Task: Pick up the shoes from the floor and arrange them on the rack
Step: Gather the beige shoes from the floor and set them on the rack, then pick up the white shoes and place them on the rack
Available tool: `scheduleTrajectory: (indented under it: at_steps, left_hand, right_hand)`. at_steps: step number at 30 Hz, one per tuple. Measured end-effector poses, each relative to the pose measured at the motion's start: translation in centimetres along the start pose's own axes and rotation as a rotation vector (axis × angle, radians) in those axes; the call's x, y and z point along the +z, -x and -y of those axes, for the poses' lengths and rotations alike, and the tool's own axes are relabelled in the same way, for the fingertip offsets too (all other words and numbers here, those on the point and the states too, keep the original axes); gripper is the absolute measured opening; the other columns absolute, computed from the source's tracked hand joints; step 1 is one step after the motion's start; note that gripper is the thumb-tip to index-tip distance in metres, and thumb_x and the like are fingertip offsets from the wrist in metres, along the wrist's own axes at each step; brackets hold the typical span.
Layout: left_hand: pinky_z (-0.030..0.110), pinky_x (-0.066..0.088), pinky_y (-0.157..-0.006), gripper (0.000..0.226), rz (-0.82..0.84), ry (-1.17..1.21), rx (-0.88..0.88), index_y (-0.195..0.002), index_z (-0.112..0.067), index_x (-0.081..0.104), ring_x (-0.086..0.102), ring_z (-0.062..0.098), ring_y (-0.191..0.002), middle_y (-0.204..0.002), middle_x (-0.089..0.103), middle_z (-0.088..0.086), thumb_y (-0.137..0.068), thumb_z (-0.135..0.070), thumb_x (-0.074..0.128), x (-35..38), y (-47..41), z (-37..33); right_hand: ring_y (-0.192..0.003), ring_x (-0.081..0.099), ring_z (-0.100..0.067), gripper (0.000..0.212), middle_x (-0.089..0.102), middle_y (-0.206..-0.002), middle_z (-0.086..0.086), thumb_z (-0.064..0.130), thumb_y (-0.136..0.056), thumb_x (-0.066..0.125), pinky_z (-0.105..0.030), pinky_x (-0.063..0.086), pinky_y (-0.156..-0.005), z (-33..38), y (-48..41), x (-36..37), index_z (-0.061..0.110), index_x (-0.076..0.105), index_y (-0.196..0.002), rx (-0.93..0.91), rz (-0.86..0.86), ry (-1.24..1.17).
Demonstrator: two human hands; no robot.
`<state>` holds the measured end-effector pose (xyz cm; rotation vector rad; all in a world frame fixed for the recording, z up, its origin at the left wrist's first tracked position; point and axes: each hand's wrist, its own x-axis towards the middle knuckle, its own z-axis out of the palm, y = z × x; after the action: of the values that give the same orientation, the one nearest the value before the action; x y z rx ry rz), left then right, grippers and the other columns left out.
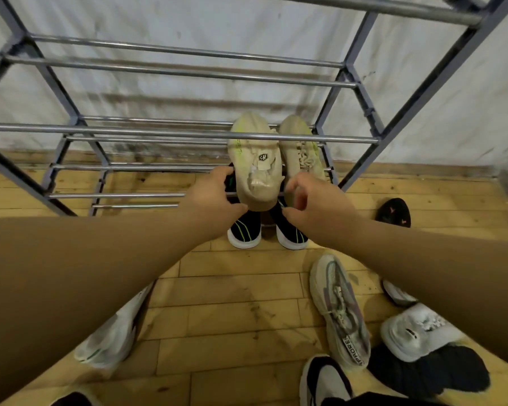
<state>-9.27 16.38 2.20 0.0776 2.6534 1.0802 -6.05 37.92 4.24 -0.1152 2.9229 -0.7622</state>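
Note:
A pair of beige knit sneakers lies on a lower tier of the grey metal shoe rack (173, 133), toes toward the wall. My left hand (214, 194) grips the heel of the left beige sneaker (254, 159), thumb under it. My right hand (311, 200) hovers with curled fingers over the heel of the right beige sneaker (298, 145). That heel is hidden, so a grip cannot be told. Below them stand two black sneakers with white soles, the left one (245, 230) and the right one (291, 232), partly hidden by my hands.
Loose shoes lie on the wooden floor: a grey-lilac sneaker (340, 312), a white sneaker (420, 332) on a black shoe (428, 373), a black-and-white shoe (323, 382), a white shoe with green trim (109, 338), and a black shoe (393, 213) right of the rack.

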Motion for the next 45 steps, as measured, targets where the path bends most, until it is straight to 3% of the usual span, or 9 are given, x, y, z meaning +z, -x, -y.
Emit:
scheduleTrajectory:
  at_steps: [4,7,14,17,23,30,33,40,45]
  left_hand:
    - [0.021,0.044,-0.073,0.074,0.169,-0.100,0.069,-0.150,-0.032,0.039,0.057,0.012,-0.102,-0.133,0.056,-0.006,-0.087,-0.039,0.077,0.5,4.0,0.9]
    - [0.033,0.050,-0.098,0.090,0.333,-0.192,0.052,-0.157,-0.039,0.021,0.056,0.020,-0.124,-0.154,0.043,-0.003,-0.085,-0.054,0.073,2.0,6.6,1.1]
    - [0.023,0.041,-0.097,0.095,0.579,-0.271,0.074,-0.159,-0.045,0.011,0.051,0.012,-0.131,-0.158,0.039,-0.009,-0.085,-0.061,0.069,5.0,10.4,1.1]
    - [0.025,0.043,-0.100,0.098,0.597,-0.262,0.054,-0.159,-0.045,0.012,0.050,0.013,-0.131,-0.157,0.040,-0.008,-0.084,-0.058,0.073,5.7,10.2,1.5]
    - [0.028,0.045,-0.102,0.102,0.601,-0.281,0.034,-0.158,-0.047,0.009,0.050,0.015,-0.132,-0.158,0.038,-0.007,-0.081,-0.060,0.074,6.3,9.8,2.0]
    - [0.027,0.044,-0.102,0.109,0.633,-0.345,0.075,-0.158,-0.048,0.002,0.049,0.016,-0.135,-0.160,0.037,-0.005,-0.079,-0.060,0.076,5.0,9.4,0.3]
    - [0.032,0.037,-0.112,0.114,0.623,-0.504,0.187,-0.155,-0.052,-0.009,0.037,0.019,-0.146,-0.168,0.019,-0.007,-0.078,-0.065,0.074,1.2,9.3,-2.1]
    - [0.040,0.020,-0.123,0.121,0.361,-0.878,0.478,-0.152,-0.048,-0.023,0.009,0.020,-0.153,-0.167,-0.003,-0.010,-0.072,-0.086,0.060,-11.3,15.2,-5.8]
    - [0.042,0.032,-0.115,0.126,0.144,-0.881,0.493,-0.152,-0.045,-0.019,0.034,0.020,-0.142,-0.159,0.029,-0.006,-0.065,-0.089,0.060,-17.8,21.1,-5.2]
  right_hand:
    - [-0.085,0.062,-0.015,0.034,0.065,-0.097,0.006,0.040,-0.091,0.070,-0.038,0.056,-0.077,-4.2,3.8,-1.8,0.030,0.054,-0.119,0.098,0.450,0.271]
    - [-0.099,0.063,-0.015,0.067,0.064,-0.117,0.002,0.050,-0.087,0.075,-0.035,0.055,-0.090,-8.4,7.8,-1.4,0.027,0.043,-0.141,0.309,0.670,0.298]
    - [-0.112,0.059,-0.021,0.122,0.047,-0.152,-0.008,0.054,-0.079,0.081,-0.035,0.053,-0.092,-18.3,13.8,5.9,0.029,-0.004,-0.163,0.671,0.669,-0.008]
    - [-0.118,0.053,-0.023,0.116,0.038,-0.160,-0.007,0.035,-0.088,0.080,-0.031,0.047,-0.090,-18.7,15.2,8.5,0.023,-0.007,-0.163,0.785,0.580,-0.226]
    - [-0.107,0.065,-0.027,0.102,0.065,-0.132,-0.014,0.027,-0.091,0.072,-0.030,0.047,-0.082,-19.6,15.9,8.8,0.027,0.002,-0.165,0.776,0.495,-0.179]
    - [-0.088,0.069,-0.013,0.085,0.069,-0.102,0.000,0.034,-0.094,0.073,-0.020,0.053,-0.071,-15.1,14.3,5.1,0.044,0.020,-0.159,0.565,0.440,-0.362]
    - [-0.093,0.075,-0.016,0.075,0.075,-0.109,-0.001,0.037,-0.093,0.073,-0.034,0.062,-0.084,-10.7,12.0,1.1,0.050,0.032,-0.155,0.449,0.483,-0.429]
    - [-0.075,0.069,-0.005,0.067,0.075,-0.086,0.004,0.027,-0.093,0.075,-0.019,0.051,-0.070,6.4,9.1,-11.3,0.039,0.043,-0.151,-0.055,0.603,-0.411]
    - [-0.081,0.075,-0.011,0.043,0.077,-0.095,-0.002,0.019,-0.092,0.074,-0.024,0.058,-0.070,15.6,11.3,-13.6,0.025,0.058,-0.132,-0.115,0.536,-0.617]
